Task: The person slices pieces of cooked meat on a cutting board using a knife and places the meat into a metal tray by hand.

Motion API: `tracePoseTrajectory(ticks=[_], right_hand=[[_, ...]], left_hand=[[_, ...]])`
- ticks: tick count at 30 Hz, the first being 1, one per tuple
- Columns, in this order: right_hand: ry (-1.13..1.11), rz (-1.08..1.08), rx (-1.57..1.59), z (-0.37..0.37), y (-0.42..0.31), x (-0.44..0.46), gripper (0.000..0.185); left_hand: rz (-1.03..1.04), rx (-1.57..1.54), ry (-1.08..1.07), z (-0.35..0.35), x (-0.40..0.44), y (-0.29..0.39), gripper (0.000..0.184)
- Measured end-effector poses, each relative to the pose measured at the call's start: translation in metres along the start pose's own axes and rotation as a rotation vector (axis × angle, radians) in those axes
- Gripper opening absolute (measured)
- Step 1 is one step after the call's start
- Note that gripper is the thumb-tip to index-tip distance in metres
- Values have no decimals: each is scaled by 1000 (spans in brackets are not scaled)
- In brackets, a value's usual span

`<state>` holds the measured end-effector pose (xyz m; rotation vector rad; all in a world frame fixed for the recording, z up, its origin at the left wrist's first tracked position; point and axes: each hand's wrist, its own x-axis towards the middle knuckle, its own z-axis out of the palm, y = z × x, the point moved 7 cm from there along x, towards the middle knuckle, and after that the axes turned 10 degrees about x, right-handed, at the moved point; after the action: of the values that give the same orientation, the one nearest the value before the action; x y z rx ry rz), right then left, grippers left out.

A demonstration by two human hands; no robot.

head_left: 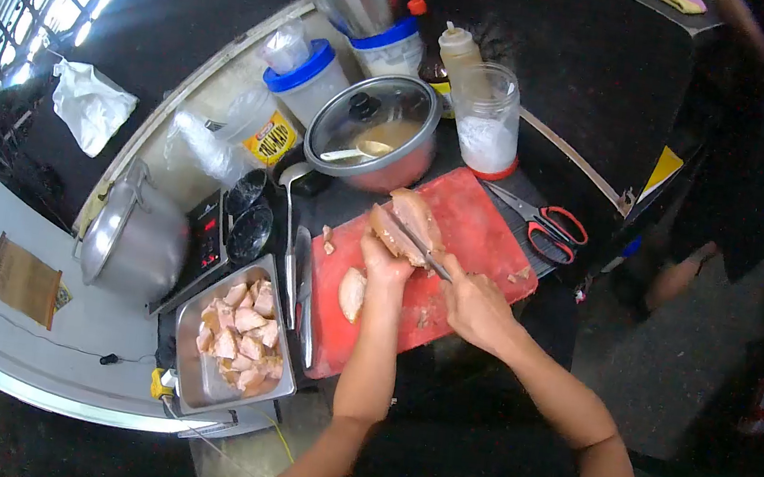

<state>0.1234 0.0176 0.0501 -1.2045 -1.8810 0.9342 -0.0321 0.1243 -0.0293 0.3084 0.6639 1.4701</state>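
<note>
On a red cutting board (489, 223), my left hand (383, 262) holds a large piece of meat (413, 219) by its near left side. My right hand (470, 302) is closed on the handle of a knife (427, 257), whose blade lies in a split between two parts of the meat. A smaller pale slice (352, 294) rests on the board left of my left wrist, and small scraps (328, 240) lie near the board's left edge. Left of the board stands a metal tray (289, 361) with several cut chunks of meat (248, 320).
Behind the board are a lidded bowl (381, 167) with a spoon and a jar of white powder (487, 142). Red-handled scissors (554, 233) lie to the right. A ladle (292, 227) and another blade (303, 315) lie left, near a large pot (135, 242).
</note>
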Motion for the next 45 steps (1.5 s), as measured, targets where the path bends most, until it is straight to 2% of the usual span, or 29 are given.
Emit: tracePoseTrajectory(ticks=[2, 4, 6, 8, 11, 12, 16, 20, 23, 25, 28, 32, 35, 37, 40, 45], right_hand=[[-24, 24, 59, -5, -1, 3, 35], [-53, 57, 52, -10, -4, 7, 36], [-58, 26, 63, -14, -9, 11, 38], [-51, 7, 52, -14, -11, 14, 39], [-53, 23, 10, -12, -12, 13, 40], [-73, 46, -6, -11, -14, 11, 42], [-79, 45, -6, -3, -11, 2, 50], [-46, 9, -62, -5, -17, -20, 47], [-66, 47, -135, -9, -21, -39, 48], [-89, 82, -167, -8, -18, -45, 48], [-21, -2, -117, -4, -12, -40, 49], [-22, 8, -149, 5, -5, -21, 51], [-15, -10, -148, 5, -6, -19, 51], [-32, -7, -124, 3, -7, -26, 51], [-93, 36, -193, 5, -6, -38, 66], [-91, 31, -199, 8, -5, -19, 68]], left_hand=[[-52, -57, 37, -7, -4, 0, 41], [-82, -261, -535, -29, 24, -5, 41], [-80, -244, -516, -30, 22, -6, 41], [-35, -3, 85, -5, -13, -2, 41], [139, 94, -10, 8, -11, -9, 43], [104, 150, 100, 17, -20, -12, 47], [168, 215, 316, -12, -3, -16, 58], [207, 116, 355, -15, 7, -9, 61], [187, 210, 181, -7, 2, -4, 59], [175, 153, 224, -1, 0, -5, 58], [167, 155, 191, 2, 1, -7, 57], [180, 24, 159, 3, 7, -9, 56], [205, 123, 199, 0, 7, -6, 54], [180, 67, 136, -3, 8, -4, 54], [165, 65, 119, -2, 5, -1, 55], [155, 170, 180, 9, -6, -6, 54]])
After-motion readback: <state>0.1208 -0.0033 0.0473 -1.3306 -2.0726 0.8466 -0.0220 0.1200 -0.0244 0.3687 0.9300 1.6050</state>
